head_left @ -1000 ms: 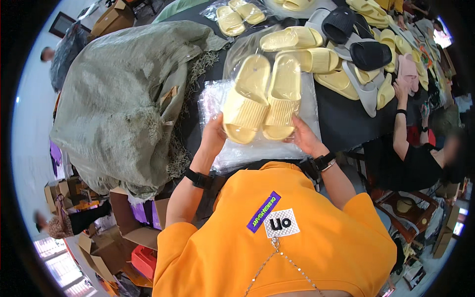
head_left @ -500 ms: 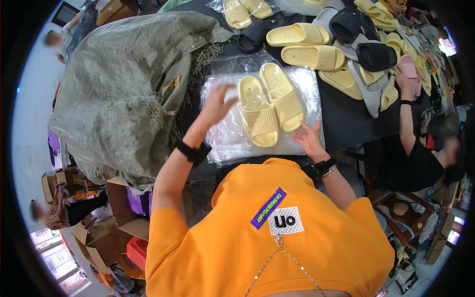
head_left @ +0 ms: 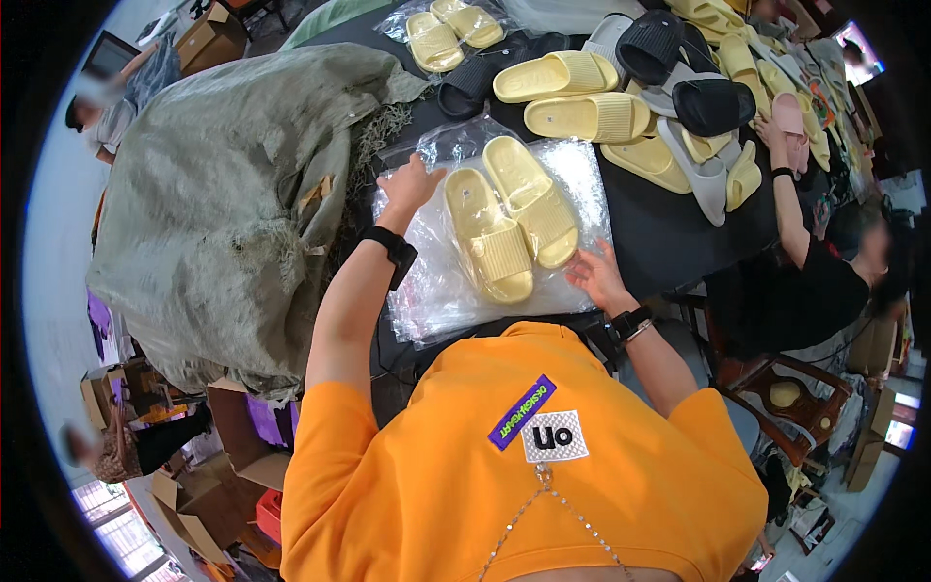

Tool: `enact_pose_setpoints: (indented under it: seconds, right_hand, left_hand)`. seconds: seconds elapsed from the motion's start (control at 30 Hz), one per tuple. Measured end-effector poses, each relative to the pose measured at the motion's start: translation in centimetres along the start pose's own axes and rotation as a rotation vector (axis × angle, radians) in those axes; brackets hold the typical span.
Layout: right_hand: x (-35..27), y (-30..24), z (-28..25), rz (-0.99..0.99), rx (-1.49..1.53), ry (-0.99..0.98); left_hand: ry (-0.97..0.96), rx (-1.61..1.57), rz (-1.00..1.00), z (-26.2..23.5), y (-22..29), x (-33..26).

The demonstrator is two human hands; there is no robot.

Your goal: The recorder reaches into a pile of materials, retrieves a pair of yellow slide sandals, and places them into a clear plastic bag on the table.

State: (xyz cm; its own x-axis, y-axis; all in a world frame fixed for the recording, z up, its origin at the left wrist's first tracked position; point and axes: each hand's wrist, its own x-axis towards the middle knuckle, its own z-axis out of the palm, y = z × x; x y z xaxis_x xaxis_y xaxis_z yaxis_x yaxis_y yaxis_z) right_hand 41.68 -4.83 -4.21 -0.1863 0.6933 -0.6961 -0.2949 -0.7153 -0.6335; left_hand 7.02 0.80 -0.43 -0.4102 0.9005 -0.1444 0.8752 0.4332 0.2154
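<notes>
A pair of pale yellow slide slippers (head_left: 504, 218) lies side by side in a clear plastic bag (head_left: 475, 141), the toe ends toward me. Under it is a stack of flat clear plastic bags (head_left: 417, 276) on the black table. My left hand (head_left: 411, 184) is at the upper left of the bag, its fingers bent and closed on the loose plastic near the heel ends. Beside the toe of the right-hand slipper rests my right hand (head_left: 599, 277), fingers apart and palm turned up, holding nothing.
A large grey-green woven sack (head_left: 233, 213) covers the table's left side. Loose yellow, grey and black slippers (head_left: 587, 116) are piled at the far right, where another person's hand (head_left: 776, 141) touches pink slippers (head_left: 790, 121). Another bagged yellow pair (head_left: 436, 41) lies at the back.
My left hand has gone from open above the plastic to closing on the bag's upper left part. My right hand stays by the slipper toe. The view has shifted slightly.
</notes>
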Motion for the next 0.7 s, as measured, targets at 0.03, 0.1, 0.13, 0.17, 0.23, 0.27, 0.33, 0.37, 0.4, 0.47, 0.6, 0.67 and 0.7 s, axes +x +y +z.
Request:
enact_pose_setpoints:
  seconds: [0.03, 0.1, 0.13, 0.17, 0.23, 0.27, 0.33, 0.37, 0.4, 0.47, 0.6, 0.67, 0.7]
  right_hand:
    - [0.3, -0.1, -0.2, 0.001, 0.003, 0.001]
    - [1.2, -0.2, -1.2, -0.016, 0.045, -0.040]
    - [1.6, -0.5, -1.5, -0.011, 0.045, -0.043]
    - [2.1, -1.0, -1.8, -0.046, 0.022, -0.057]
    - [3.3, -2.1, -2.2, -0.079, 0.001, -0.072]
    - [3.7, -3.1, -2.2, -0.195, 0.038, -0.072]
    - [3.3, -5.1, -1.1, -0.366, 0.148, -0.038]
    - [2.5, -6.2, 0.0, -0.421, 0.222, -0.005]
    - [2.1, -6.7, 0.3, -0.437, 0.213, -0.021]
    - [2.3, -6.2, -0.1, -0.402, 0.123, 0.017]
    - [2.1, -3.0, -1.4, -0.234, -0.198, -0.031]
    - [1.6, -1.7, -1.6, -0.214, -0.322, -0.092]
    - [1.1, -1.4, -1.6, -0.210, -0.326, -0.095]
  left_hand:
    - [-0.002, 0.003, 0.002, -0.6, -0.1, 0.2]
    - [-0.207, -0.150, 0.094, -2.8, 0.0, 0.1]
    - [-0.084, -0.175, 0.160, -3.5, 0.4, -0.5]
    - [-0.089, -0.172, 0.159, -4.8, 1.2, -1.3]
    - [0.171, -0.179, 0.435, -7.7, 2.7, -3.4]
    - [0.206, -0.191, 0.479, -9.4, 3.5, -4.8]
    - [0.214, -0.235, 0.497, -11.6, 3.5, -7.0]
    - [0.223, -0.282, 0.518, -12.0, 3.2, -7.5]
    - [0.043, -0.465, 0.462, -11.7, 2.1, -7.5]
    - [-0.088, -0.776, 0.370, -10.3, 1.2, -9.2]
    - [-0.515, -1.067, 0.124, -7.6, -1.2, -13.0]
    - [-0.536, -1.165, 0.088, -6.0, -2.8, -14.3]
    - [-0.509, -1.154, 0.075, -5.4, -3.7, -14.7]
